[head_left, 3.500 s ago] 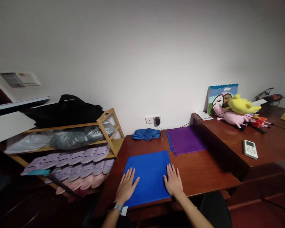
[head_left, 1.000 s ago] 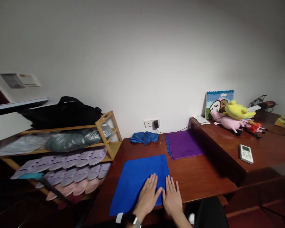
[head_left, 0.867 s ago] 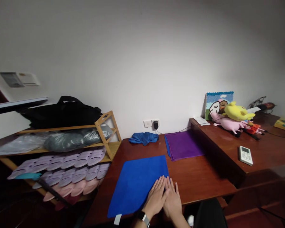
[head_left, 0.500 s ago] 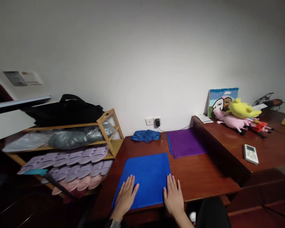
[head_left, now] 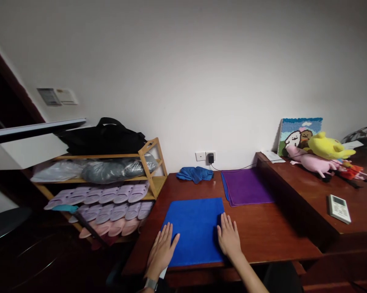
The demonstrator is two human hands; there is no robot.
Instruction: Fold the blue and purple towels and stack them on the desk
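The left hand (head_left: 163,249) and right hand (head_left: 229,238), fingers extended, gripping nothing, are at opposite edges of the smooth blue cloth (head_left: 196,228) on the bench (head_left: 262,232). Smoothing seems in hand; the next move likely needs even palm pressure.

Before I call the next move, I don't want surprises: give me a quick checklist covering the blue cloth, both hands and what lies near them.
1. Blue cloth flat on the table: ok, no clear creases visible.
2. Left hand at the cloth's left edge: ok, open, palm down.
3. Right hand at the right edge: ok, open, palm down; how firmly it presses, cannot tell.
4. Near left corner visible: not ok, the left hand and wrist hide it; a white tag shows there.
5. Purple cloth apart from the blue one: ok, it lies farther back and right.
6. Crumpled blue fabric out of the way: ok, it sits near the wall.
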